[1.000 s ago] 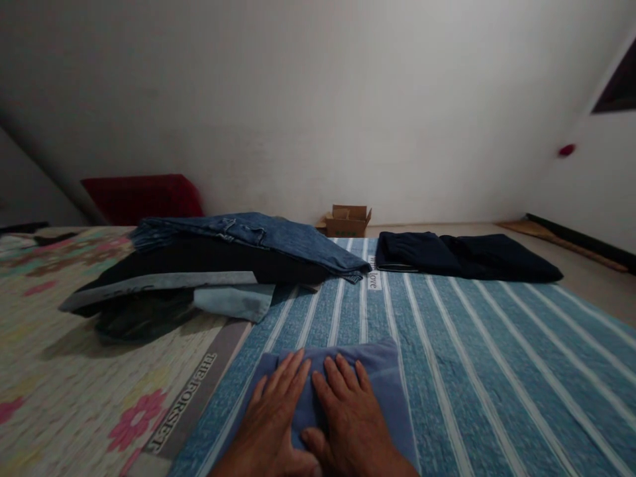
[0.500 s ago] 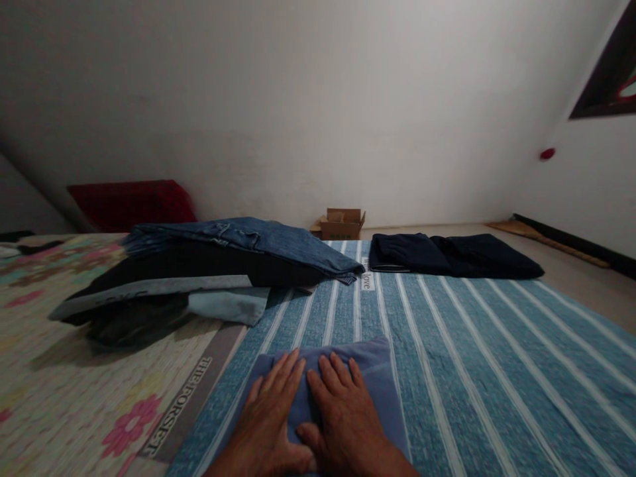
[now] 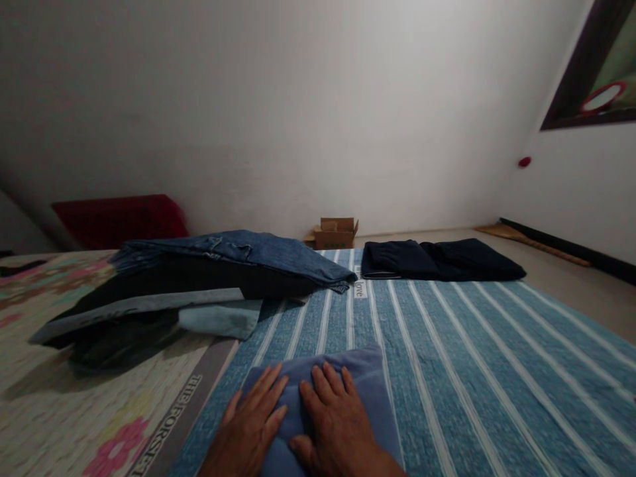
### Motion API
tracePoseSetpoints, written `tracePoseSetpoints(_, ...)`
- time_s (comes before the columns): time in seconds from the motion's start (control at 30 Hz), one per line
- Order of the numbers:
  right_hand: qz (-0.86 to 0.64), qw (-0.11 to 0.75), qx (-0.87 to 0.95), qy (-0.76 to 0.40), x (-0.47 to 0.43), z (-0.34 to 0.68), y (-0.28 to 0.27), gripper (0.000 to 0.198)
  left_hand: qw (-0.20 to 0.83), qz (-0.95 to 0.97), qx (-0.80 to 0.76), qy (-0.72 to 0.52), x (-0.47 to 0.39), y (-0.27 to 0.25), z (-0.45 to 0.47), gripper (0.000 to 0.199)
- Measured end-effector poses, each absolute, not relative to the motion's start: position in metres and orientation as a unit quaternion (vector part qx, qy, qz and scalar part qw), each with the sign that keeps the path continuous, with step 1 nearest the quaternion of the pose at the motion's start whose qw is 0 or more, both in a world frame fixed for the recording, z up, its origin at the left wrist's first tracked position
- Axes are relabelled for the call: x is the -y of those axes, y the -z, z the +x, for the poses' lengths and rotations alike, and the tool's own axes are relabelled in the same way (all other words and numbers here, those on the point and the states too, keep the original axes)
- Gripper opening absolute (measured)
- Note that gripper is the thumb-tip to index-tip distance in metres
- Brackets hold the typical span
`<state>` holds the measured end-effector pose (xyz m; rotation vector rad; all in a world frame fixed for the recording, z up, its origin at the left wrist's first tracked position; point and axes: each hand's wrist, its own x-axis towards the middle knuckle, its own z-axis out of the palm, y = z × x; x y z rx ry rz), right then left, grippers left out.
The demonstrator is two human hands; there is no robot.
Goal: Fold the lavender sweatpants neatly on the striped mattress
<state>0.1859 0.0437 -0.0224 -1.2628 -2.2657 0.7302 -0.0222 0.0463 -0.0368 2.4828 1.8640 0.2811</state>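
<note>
A folded blue-violet cloth (image 3: 365, 384) lies on the striped blue sheet, close to me at the bottom of the view. My left hand (image 3: 251, 421) rests flat on its left part, fingers extended and thumb apart. Beside it, my right hand (image 3: 335, 421) presses palm-down on the middle of the cloth with its fingers stretched forward. Neither hand grips anything. The cloth's near edge is hidden beneath my hands and below the frame.
To the left is a heap of clothes with blue jeans (image 3: 288, 255) on top and a black garment (image 3: 189, 278) under them. Folded dark navy garments (image 3: 442, 260) lie at the back right. A cardboard box (image 3: 335, 235) stands by the wall, and a red object (image 3: 119, 222) leans at back left.
My hands have moved slightly apart, the left shifting leftward over the cloth. The whole view has shifted a little, with the background now sitting lower and further left.
</note>
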Motion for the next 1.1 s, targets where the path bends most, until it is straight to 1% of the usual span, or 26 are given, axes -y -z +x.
tracePoseSetpoints(0.1, -0.454, 0.218, 0.822, -0.267, -0.045, 0.185, 0.021, 0.064, -0.002, 0.796, -0.596, -0.109, -0.048, 0.052, -0.028, 0.043)
tracePoseSetpoints(0.23, -0.448, 0.210, 0.826, -0.271, -0.046, 0.186, 0.018, 0.066, 0.009, 0.791, -0.602, -0.110, -0.050, 0.060, -0.031, 0.045)
tracePoseSetpoints(0.53, -0.448, 0.220, 0.825, -0.266, -0.046, 0.187, 0.018, 0.067, 0.024, 0.794, -0.572, -0.206, -0.052, 0.046, -0.036, 0.039)
tracePoseSetpoints(0.7, -0.443, 0.222, 0.829, -0.259, -0.046, 0.186, 0.020, 0.067, 0.042, 0.767, -0.588, -0.251, -0.047, 0.041, -0.043, 0.039)
tracePoseSetpoints(1.1, -0.451, 0.222, 0.825, -0.258, -0.044, 0.186, 0.019, 0.065, 0.112, 0.700, -0.660, -0.250, -0.041, 0.039, -0.044, 0.045)
